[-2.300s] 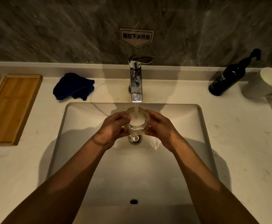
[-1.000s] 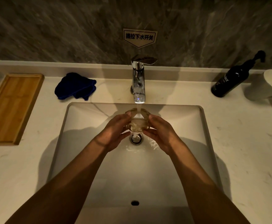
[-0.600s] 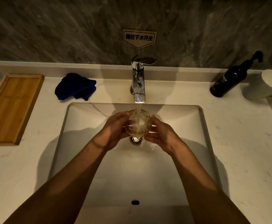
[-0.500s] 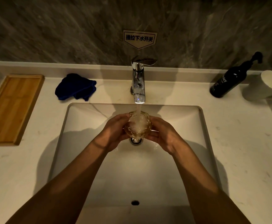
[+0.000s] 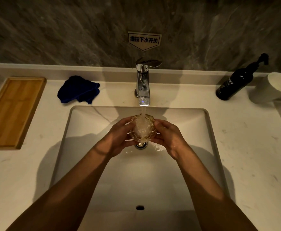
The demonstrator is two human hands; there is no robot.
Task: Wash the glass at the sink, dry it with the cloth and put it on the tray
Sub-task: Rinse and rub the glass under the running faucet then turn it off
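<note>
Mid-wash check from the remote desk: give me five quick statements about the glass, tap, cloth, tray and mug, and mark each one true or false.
1. Both hands hold the glass under the running tap. True: the left hand and the right hand grip its sides over the sink.
2. The blue cloth lies in the basin. False: it lies on the counter, left of the tap.
3. The wooden tray holds nothing. True.
4. The tap is off. False: water streams into the glass.
5. The white mug stands left of the sink. False: it is at the far right, beside the dark pump bottle.
</note>
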